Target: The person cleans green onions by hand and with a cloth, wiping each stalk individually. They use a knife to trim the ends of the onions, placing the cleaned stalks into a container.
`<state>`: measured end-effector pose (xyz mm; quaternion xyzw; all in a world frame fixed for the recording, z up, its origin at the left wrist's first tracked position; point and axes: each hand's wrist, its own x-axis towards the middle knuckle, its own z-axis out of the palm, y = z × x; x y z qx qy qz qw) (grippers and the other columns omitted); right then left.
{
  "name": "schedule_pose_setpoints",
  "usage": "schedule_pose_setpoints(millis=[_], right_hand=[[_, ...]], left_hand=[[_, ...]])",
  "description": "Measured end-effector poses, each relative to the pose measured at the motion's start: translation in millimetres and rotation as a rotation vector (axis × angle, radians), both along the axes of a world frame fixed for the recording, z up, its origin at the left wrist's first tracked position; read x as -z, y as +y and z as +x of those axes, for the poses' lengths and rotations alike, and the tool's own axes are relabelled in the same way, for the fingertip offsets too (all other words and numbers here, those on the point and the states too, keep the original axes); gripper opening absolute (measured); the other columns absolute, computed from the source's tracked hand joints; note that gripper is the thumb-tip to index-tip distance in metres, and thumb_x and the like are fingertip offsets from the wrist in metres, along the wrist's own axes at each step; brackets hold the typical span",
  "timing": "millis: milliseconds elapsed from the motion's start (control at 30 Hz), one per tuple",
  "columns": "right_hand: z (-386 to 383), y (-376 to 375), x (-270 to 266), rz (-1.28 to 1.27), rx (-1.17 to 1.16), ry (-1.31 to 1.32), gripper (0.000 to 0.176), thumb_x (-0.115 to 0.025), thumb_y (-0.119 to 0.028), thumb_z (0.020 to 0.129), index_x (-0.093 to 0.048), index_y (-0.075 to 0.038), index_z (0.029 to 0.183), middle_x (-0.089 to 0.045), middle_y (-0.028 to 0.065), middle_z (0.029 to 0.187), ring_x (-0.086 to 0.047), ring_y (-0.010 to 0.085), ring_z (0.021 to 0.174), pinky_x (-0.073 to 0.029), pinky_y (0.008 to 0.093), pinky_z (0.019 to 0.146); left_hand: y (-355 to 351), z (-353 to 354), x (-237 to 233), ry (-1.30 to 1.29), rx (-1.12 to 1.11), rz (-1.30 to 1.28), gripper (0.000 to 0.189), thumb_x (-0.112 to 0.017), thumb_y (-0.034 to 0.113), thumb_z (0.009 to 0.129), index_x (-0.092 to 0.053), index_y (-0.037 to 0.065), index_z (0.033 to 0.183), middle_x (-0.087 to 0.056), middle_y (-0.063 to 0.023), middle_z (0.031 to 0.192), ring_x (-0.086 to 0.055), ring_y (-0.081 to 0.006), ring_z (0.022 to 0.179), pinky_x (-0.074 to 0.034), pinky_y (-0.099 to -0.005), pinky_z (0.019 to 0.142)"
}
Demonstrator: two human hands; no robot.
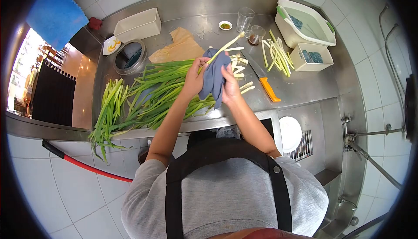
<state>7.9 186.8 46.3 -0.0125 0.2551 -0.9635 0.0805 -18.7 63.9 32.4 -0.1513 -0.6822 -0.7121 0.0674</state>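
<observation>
My left hand [196, 77] is closed around a long green onion [225, 47], whose pale root end points up and to the right. A grey-blue cloth [212, 75] is bunched against the stalk between both hands. My right hand [230, 85] grips the right side of this cloth, thumb on top. Under my hands a big pile of green onions [161, 82] covers the steel counter, white ends to the right. Just right of my right hand lies a knife with an orange handle [270, 90], its blade pointing away from me.
Cut pale stalks [278, 56] lie at the right, beside a white tub of water [305, 25] and a small bin with blue-green pads [311, 58]. Behind are two glasses [246, 19], a small bowl [225, 25], brown paper [176, 47] and a beige bin [138, 25]. A sink [313, 112] is at right.
</observation>
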Motion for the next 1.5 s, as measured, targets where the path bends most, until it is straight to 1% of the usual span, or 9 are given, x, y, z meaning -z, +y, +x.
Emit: schedule_pose_setpoints(millis=[67,333,567,700,867,967,1033,1167,1500], right_hand=[[-3,-2,16,0.056,-0.045,-0.076,0.039,-0.059,-0.012,0.086,-0.042,-0.007,0.120,-0.057,0.0082,0.106,-0.058,0.0169,0.094,-0.049,0.0305,0.080],[-17,0,15,0.149,0.077,-0.228,0.018,-0.062,-0.012,0.084,-0.057,-0.004,0.100,-0.063,0.0081,0.087,-0.062,0.0189,0.073,-0.052,0.0335,0.065],[-61,100,-12,0.204,0.397,-0.371,0.035,-0.056,-0.030,0.088,-0.052,-0.002,0.109,-0.060,0.0133,0.097,-0.059,0.0265,0.086,-0.051,0.0412,0.077],[-61,112,-15,0.154,0.327,-0.167,0.043,-0.055,-0.036,0.088,-0.051,-0.001,0.113,-0.061,0.0152,0.097,-0.060,0.0277,0.086,-0.051,0.0396,0.079],[-8,17,-13,0.206,-0.194,-0.276,0.043,-0.054,-0.034,0.089,-0.050,-0.002,0.118,-0.060,0.0121,0.103,-0.060,0.0232,0.088,-0.050,0.0354,0.078],[10,-33,13,0.118,-0.202,-0.191,0.034,-0.057,-0.024,0.088,-0.052,-0.003,0.114,-0.061,0.0100,0.100,-0.060,0.0205,0.085,-0.050,0.0331,0.076],[13,-38,8,0.112,-0.150,-0.136,0.029,-0.058,-0.018,0.087,-0.053,-0.003,0.111,-0.061,0.0089,0.098,-0.061,0.0191,0.083,-0.051,0.0319,0.074],[-10,-27,10,0.234,-0.140,-0.221,0.021,-0.060,-0.009,0.084,-0.056,-0.002,0.102,-0.063,0.0091,0.089,-0.061,0.0188,0.074,-0.052,0.0330,0.067],[-49,38,-14,0.179,0.072,-0.189,0.035,-0.058,-0.029,0.087,-0.056,0.001,0.106,-0.063,0.0126,0.095,-0.063,0.0225,0.078,-0.053,0.0346,0.069]], left_hand=[[1,3,-5,0.084,-0.111,-0.216,0.016,-0.052,0.003,0.085,-0.052,0.000,0.101,-0.059,-0.0089,0.090,-0.056,-0.0142,0.082,-0.044,-0.0263,0.076],[-5,16,2,0.176,-0.143,-0.353,0.007,-0.063,0.002,0.078,-0.059,-0.001,0.083,-0.062,-0.0101,0.081,-0.060,-0.0166,0.075,-0.047,-0.0291,0.070],[-86,49,-23,0.031,-0.299,-0.409,0.010,-0.065,0.007,0.081,-0.062,-0.002,0.081,-0.065,-0.0089,0.080,-0.060,-0.0115,0.073,-0.047,-0.0235,0.068],[-112,56,-46,-0.146,-0.436,-0.225,0.009,-0.063,0.007,0.083,-0.060,-0.002,0.083,-0.064,-0.0045,0.080,-0.057,-0.0064,0.074,-0.044,-0.0197,0.068],[-65,47,-29,-0.032,-0.464,0.061,0.005,-0.060,0.003,0.085,-0.059,-0.001,0.083,-0.061,-0.0023,0.082,-0.054,-0.0048,0.075,-0.043,-0.0199,0.067],[-31,52,-21,0.125,-0.468,-0.071,0.003,-0.061,0.002,0.082,-0.059,0.000,0.084,-0.061,-0.0056,0.080,-0.056,-0.0096,0.068,-0.044,-0.0231,0.064],[-26,58,-19,0.447,-0.586,-0.585,0.007,-0.064,0.001,0.078,-0.060,0.001,0.084,-0.060,-0.0097,0.077,-0.057,-0.0192,0.064,-0.045,-0.0272,0.060],[-29,72,-23,0.306,-0.469,-0.592,0.009,-0.065,0.001,0.075,-0.062,0.002,0.084,-0.057,-0.0114,0.074,-0.056,-0.0263,0.063,-0.045,-0.0306,0.057],[-54,82,-33,0.475,-0.634,-0.519,0.011,-0.069,0.002,0.073,-0.067,0.003,0.083,-0.060,-0.0083,0.074,-0.054,-0.0190,0.060,-0.043,-0.0259,0.050]])
